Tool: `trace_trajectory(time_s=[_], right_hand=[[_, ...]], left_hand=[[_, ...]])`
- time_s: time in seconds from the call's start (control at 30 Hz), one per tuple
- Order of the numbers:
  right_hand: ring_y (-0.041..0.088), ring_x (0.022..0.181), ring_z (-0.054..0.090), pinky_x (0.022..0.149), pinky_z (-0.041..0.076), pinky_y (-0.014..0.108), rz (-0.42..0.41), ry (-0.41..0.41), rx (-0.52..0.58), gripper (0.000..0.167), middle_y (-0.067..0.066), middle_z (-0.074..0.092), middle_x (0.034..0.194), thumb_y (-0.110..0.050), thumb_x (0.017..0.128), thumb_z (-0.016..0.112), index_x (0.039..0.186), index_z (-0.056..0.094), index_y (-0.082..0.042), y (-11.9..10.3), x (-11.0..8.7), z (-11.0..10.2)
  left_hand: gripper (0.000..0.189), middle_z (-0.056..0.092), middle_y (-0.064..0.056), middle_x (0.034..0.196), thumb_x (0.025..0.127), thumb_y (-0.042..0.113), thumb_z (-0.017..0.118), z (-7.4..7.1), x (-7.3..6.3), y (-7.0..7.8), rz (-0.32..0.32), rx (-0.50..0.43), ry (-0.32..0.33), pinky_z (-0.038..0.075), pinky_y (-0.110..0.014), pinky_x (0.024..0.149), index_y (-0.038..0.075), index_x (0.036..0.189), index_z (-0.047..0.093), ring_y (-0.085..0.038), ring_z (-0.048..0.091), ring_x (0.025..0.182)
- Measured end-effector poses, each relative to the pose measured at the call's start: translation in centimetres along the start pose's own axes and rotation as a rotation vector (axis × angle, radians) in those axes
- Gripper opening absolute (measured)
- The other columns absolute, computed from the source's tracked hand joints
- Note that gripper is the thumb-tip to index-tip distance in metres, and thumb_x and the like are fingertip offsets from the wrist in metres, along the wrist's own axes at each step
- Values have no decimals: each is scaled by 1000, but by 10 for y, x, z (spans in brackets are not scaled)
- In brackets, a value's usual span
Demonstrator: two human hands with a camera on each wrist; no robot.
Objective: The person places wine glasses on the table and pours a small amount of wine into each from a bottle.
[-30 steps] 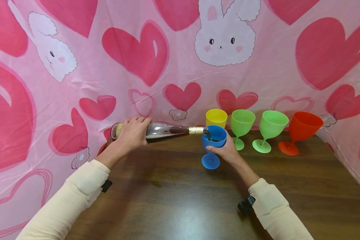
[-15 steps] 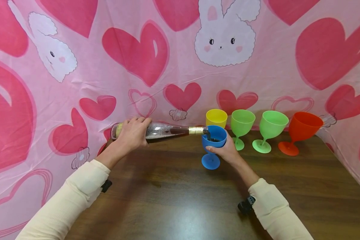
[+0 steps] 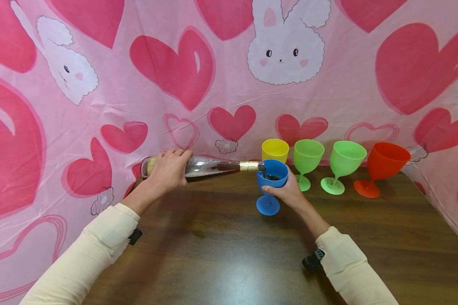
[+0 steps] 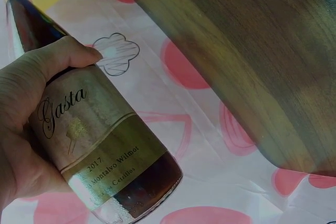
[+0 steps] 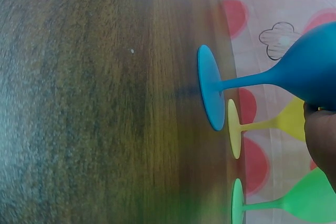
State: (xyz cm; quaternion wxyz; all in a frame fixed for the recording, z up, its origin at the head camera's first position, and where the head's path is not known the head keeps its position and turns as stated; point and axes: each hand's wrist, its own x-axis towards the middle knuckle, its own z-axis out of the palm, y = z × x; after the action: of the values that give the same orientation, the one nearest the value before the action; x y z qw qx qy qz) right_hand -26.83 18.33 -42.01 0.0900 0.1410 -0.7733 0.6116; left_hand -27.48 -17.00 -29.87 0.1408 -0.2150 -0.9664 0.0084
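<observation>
Currently your left hand (image 3: 171, 169) is wrapped round the bottle (image 3: 210, 167), tipped nearly level, its mouth at the rim of the blue goblet (image 3: 266, 184). Your right hand (image 3: 289, 190) curls round that goblet's bowl, above the tabletop (image 3: 213, 241), before the yellow goblet (image 3: 275, 149); dark liquid (image 3: 273, 178) shows inside.

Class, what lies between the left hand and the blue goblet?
In the head view, the front part of the bottle spans from the left hand to the blue goblet, its gold-wrapped neck included.
</observation>
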Motion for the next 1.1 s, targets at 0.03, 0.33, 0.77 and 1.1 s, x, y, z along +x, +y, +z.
trace_trajectory(time_s=[0.03,0.33,0.77,1.1], right_hand=[[42,127,53,100,47,37,-1,0,1,79,26,54,143,-9,79,82,145,40,4,0,0,0],[41,126,54,99,48,36,-4,4,0,79,26,54,142,-9,79,82,145,40,4,0,0,0],[41,125,54,98,48,34,-5,3,-8,77,27,54,141,-8,79,81,144,41,5,-2,1,-1],[41,126,52,97,48,34,13,1,-6,76,27,52,142,-4,80,77,145,38,5,-1,0,0]], left_hand=[[82,69,-18,123,56,27,95,0,0,0,0,0,0,48,-63,94,8,126,59,-42,61,117],[82,70,-18,123,55,28,96,1,0,-1,1,-10,1,48,-64,95,7,126,60,-42,62,117],[86,70,-18,124,51,28,96,9,0,1,-24,-58,-19,50,-63,90,7,126,59,-42,62,115],[84,71,-16,120,52,30,95,19,-3,7,-36,-88,-20,52,-59,87,7,125,60,-41,64,111]])
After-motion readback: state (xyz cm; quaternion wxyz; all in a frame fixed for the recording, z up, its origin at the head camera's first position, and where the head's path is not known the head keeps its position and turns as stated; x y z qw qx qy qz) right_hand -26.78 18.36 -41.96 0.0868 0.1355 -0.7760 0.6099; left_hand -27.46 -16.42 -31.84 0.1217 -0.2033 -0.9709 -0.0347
